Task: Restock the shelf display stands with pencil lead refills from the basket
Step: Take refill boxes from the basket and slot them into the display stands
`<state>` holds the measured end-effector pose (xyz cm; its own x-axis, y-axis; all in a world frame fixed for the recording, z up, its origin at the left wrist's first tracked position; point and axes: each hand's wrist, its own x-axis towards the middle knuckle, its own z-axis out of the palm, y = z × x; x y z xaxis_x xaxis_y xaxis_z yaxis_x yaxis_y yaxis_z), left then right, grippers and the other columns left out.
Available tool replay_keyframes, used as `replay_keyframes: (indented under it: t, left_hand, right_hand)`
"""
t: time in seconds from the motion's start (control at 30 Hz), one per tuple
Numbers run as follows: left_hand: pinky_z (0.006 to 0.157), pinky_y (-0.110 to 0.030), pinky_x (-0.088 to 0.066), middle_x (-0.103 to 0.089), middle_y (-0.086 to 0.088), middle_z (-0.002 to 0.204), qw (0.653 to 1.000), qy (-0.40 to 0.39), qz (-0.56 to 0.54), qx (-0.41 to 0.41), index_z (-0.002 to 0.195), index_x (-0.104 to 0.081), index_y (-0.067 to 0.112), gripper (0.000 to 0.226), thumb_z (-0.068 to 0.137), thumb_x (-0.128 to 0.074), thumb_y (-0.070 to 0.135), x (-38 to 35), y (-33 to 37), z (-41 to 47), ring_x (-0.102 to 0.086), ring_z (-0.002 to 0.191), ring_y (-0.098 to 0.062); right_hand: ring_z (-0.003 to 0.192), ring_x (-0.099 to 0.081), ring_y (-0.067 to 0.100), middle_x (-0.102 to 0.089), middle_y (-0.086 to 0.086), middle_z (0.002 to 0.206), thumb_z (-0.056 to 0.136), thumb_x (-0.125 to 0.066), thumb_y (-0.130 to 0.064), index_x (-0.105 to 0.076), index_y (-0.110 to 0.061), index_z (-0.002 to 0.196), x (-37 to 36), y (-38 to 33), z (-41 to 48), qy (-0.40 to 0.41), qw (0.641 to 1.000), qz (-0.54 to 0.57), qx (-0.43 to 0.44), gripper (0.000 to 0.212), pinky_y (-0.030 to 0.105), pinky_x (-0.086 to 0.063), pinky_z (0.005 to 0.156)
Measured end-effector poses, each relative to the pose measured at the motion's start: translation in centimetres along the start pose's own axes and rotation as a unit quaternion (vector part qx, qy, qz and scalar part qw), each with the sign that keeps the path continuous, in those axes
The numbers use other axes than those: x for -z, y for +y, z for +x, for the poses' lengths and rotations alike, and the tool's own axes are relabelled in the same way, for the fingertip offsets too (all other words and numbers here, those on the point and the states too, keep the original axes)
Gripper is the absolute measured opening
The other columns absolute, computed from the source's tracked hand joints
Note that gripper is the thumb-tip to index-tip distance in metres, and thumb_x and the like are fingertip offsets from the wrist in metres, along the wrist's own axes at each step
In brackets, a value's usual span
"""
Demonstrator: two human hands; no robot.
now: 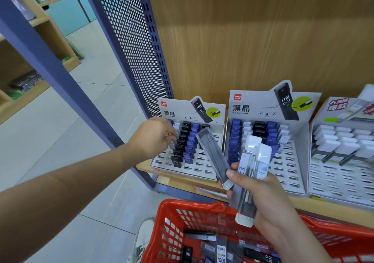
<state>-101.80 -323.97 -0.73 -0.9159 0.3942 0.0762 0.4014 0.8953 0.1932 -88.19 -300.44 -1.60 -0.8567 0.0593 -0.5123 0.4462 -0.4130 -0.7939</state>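
Note:
My right hand [267,200] grips a bunch of clear pencil lead refill cases [245,181] with white caps, fanned out above the red basket [172,222]. More refill cases [214,244] lie inside the basket. My left hand [153,139] reaches over the left side of the left display stand [204,167], fingers curled at its white-capped column; whether it pinches a case is hidden. That stand holds columns of black and blue refills. A second stand [291,167] to its right holds blue, white and black refills.
A third stand [342,171] with white-capped refills sits at the right on the wooden shelf [334,210]. A perforated blue metal panel [129,40] and post bound the shelf's left end. A shoe [143,236] stands on the tiled floor beside the basket.

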Motion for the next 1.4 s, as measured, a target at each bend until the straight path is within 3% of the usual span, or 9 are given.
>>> replay_keyframes:
  t: [0.07,0.17,0.3,0.4,0.6,0.83,1.1,1.17,1.4]
  left_hand:
    - [0.074,-0.023,-0.051,-0.067,0.007,0.091,0.986,0.014,-0.154,0.057,0.097,-0.074,0.022,0.019,0.091,-0.061,0.010,1.4,1.6,0.0,-0.058,0.077,-0.007]
    - [0.074,-0.024,-0.055,-0.071,0.002,0.089,0.906,0.021,-0.412,0.097,0.092,-0.073,0.023,0.021,0.092,-0.058,0.008,4.1,5.4,-0.4,-0.063,0.077,-0.011]
    - [0.080,-0.023,-0.047,-0.068,0.010,0.089,0.981,0.058,-0.141,-0.121,0.088,-0.074,0.021,0.014,0.090,-0.060,0.022,6.2,9.6,-1.0,-0.058,0.086,-0.006]
    - [0.073,-0.024,-0.045,-0.061,0.016,0.074,0.985,-0.096,-0.062,-0.132,0.088,-0.074,0.023,0.021,0.090,-0.059,0.038,5.3,12.0,-0.8,-0.056,0.078,-0.002]
    - [0.077,-0.034,-0.053,-0.074,0.001,0.078,0.932,-0.202,-0.298,0.028,0.080,-0.077,0.018,0.011,0.079,-0.076,0.028,3.9,12.6,-1.0,-0.062,0.070,-0.005]
    - [0.058,-0.021,-0.050,-0.071,-0.015,0.072,0.890,-0.141,-0.416,0.119,0.077,-0.065,0.008,0.006,0.082,-0.069,0.007,3.3,12.6,-1.8,-0.066,0.063,-0.014]
    - [0.071,-0.030,-0.058,-0.065,-0.030,0.089,0.852,-0.075,-0.509,0.097,0.094,-0.072,0.020,0.029,0.088,-0.055,-0.003,4.8,11.3,-0.9,-0.067,0.077,-0.031]
    - [0.075,-0.028,-0.058,-0.067,-0.027,0.097,0.850,-0.088,-0.513,0.087,0.097,-0.075,0.019,0.030,0.090,-0.055,-0.003,5.1,10.9,-1.1,-0.068,0.090,-0.033]
    - [0.070,-0.025,-0.058,-0.072,-0.010,0.081,0.790,-0.059,-0.592,0.144,0.092,-0.070,0.009,0.027,0.070,-0.067,-0.007,7.6,6.9,-0.5,-0.071,0.075,-0.021]
  right_hand:
    - [0.054,-0.064,0.021,-0.071,0.013,0.072,0.075,-0.076,-0.005,-0.068,-0.008,0.094,-0.1,-0.1,0.0,0.002,1.000,0.012,-0.003,0.020,0.037,-0.052,0.062]
    - [0.053,-0.061,0.020,-0.069,0.011,0.071,0.077,-0.075,-0.004,-0.067,-0.009,0.092,-0.1,-0.3,0.0,0.008,1.000,0.013,0.005,0.017,0.031,-0.051,0.054]
    - [0.059,-0.064,0.011,-0.071,0.002,0.072,0.079,-0.077,-0.005,-0.067,-0.013,0.092,-0.1,-0.3,-0.2,0.014,0.995,-0.081,0.064,0.018,0.030,-0.048,0.056]
    - [0.072,-0.070,0.018,-0.075,0.005,0.084,0.078,-0.078,-0.006,-0.071,-0.016,0.091,-0.7,-0.2,-0.6,-0.017,0.986,-0.139,0.094,0.018,0.031,-0.054,0.066]
    - [0.082,-0.072,0.018,-0.075,0.007,0.088,0.079,-0.080,-0.012,-0.071,-0.017,0.095,-0.4,0.2,-1.0,-0.028,0.978,-0.187,0.086,0.018,0.034,-0.055,0.078]
    - [0.085,-0.071,0.007,-0.076,-0.007,0.089,0.081,-0.078,-0.009,-0.072,-0.020,0.099,-0.8,0.3,-1.1,-0.056,0.977,-0.190,0.083,0.023,0.027,-0.053,0.079]
    - [0.054,-0.056,0.011,-0.070,0.001,0.071,0.081,-0.076,-0.009,-0.070,-0.013,0.094,-0.3,0.4,-1.1,-0.052,0.984,-0.162,0.050,0.015,0.026,-0.046,0.058]
    - [0.054,-0.054,0.016,-0.072,0.010,0.077,0.082,-0.075,-0.006,-0.071,-0.013,0.095,0.1,0.4,-0.9,-0.053,0.989,-0.132,0.030,0.015,0.033,-0.045,0.058]
    - [0.076,-0.074,0.030,-0.073,0.025,0.089,0.071,-0.072,0.007,-0.065,0.010,0.102,1.9,-0.3,-0.4,-0.043,0.996,0.060,-0.045,0.032,0.026,-0.058,0.051]
